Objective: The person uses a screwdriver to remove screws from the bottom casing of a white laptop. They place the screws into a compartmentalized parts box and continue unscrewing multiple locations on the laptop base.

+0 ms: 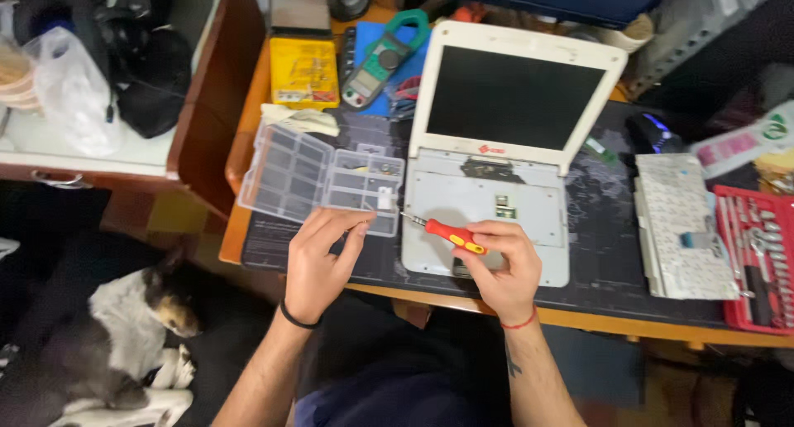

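A white laptop (496, 146) lies open on a dark desk mat (595, 229), its keyboard removed so the grey inner base shows. My right hand (503, 266) rests over the laptop's front edge, shut on a red and yellow screwdriver (451, 235) whose tip points left. My left hand (321, 257) hovers at the near corner of a clear plastic compartment box (318, 177), open lid flat; thumb and fingers pinch together, and whether something small is between them is too small to tell.
A detached white keyboard (680, 224) lies right of the laptop, beside a red socket tool set (757, 257). Behind are a green clamp meter (385, 55), a yellow case (304, 71) and a black mouse (653, 133). A dog (116, 328) lies on the floor at left.
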